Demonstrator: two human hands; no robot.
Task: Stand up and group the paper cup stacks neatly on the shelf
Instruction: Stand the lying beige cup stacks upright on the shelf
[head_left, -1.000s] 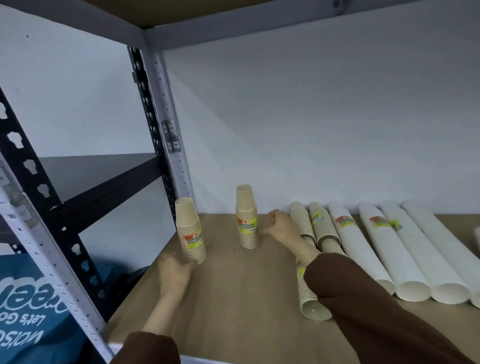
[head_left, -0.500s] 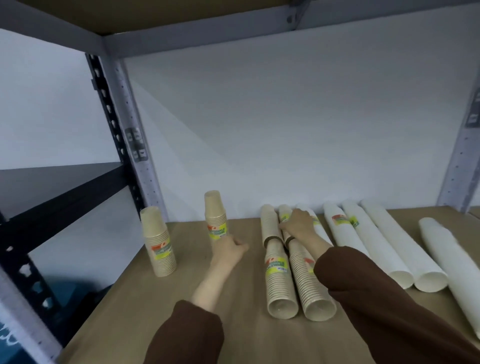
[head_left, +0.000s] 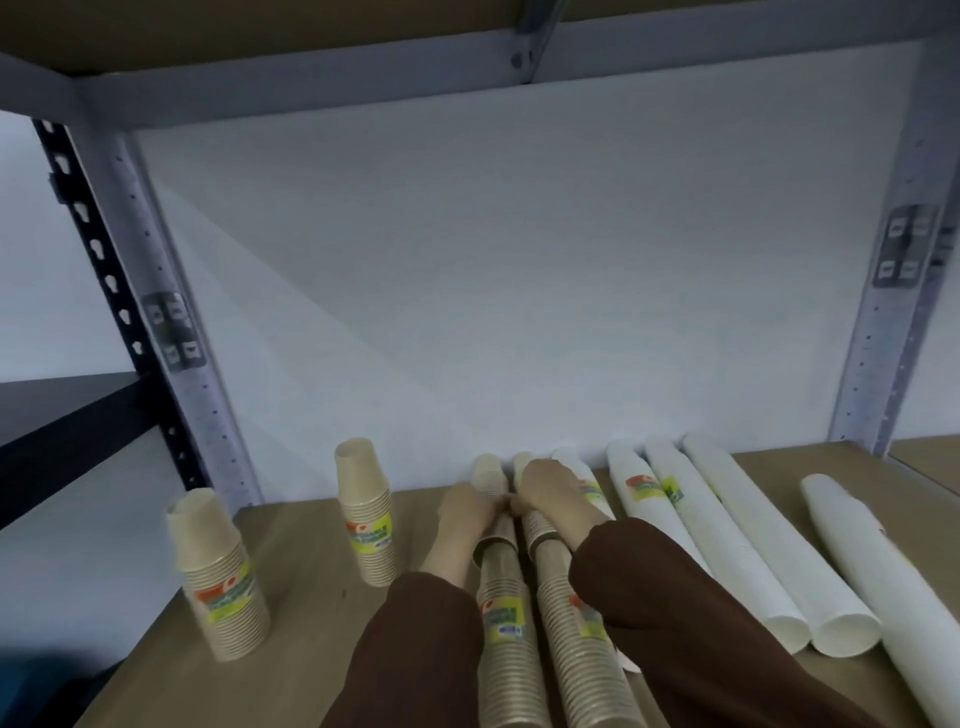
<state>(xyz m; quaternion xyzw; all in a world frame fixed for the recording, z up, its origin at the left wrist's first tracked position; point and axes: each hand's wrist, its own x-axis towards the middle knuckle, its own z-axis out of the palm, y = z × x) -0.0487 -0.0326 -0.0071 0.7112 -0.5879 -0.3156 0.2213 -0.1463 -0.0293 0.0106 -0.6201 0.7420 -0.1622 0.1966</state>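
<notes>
Two brown stacks (head_left: 506, 654) lie flat on the shelf (head_left: 311, 623), long axis front-to-back. Further in, the left hand (head_left: 465, 512) curls on the far left-hand stack (head_left: 491, 480), and the right hand (head_left: 548, 491) covers its neighbour (grip unclear, fingers bunched). Both hands equally near; 2 stacks (head_left: 363, 514) already upright, left.
</notes>
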